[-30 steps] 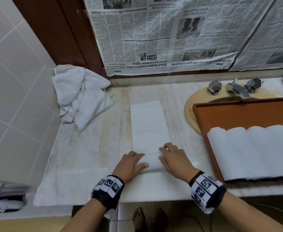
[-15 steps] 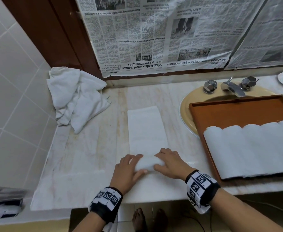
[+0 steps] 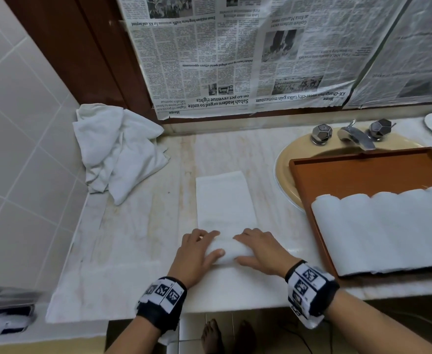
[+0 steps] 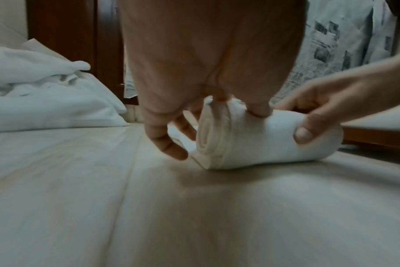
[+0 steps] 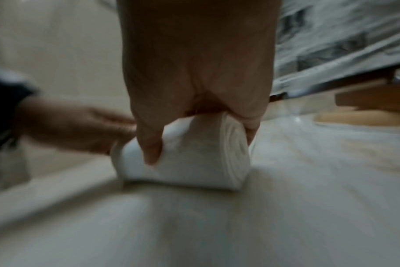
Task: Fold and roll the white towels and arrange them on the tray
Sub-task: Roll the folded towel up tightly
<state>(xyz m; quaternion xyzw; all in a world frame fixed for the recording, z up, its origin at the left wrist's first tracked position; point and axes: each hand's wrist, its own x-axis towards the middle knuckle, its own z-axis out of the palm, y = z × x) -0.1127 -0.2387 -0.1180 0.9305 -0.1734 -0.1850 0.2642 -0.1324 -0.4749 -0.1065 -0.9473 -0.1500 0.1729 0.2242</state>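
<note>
A: Change since the last two frames: the roll is fatter and sits further up the strip; the flat length beyond it is shorter. Rolling is underway, perhaps a third done by my estimate.

B: Largest first. The desk?

A: Pale veined stone, smooth, streaked tan. The tray is rigid orange-brown with a raised rim, lying over the sink. A row of finished rolls lies across its near half, side by side and touching.

B: The unfolded stock?

A: The heap, crumpled terry, soft folds, at the desk's far left corner against the tiles.

B: The working towel?

A: On the desk, left of the tray. Flat narrow strip at the far end, tight cylinder at the near end; the left wrist view shows spiral layers at its end face.

B: Grips?

A: Left hand and right hand each curl over one end of the roll, thumbs on the near side, fingers over the top.
</note>
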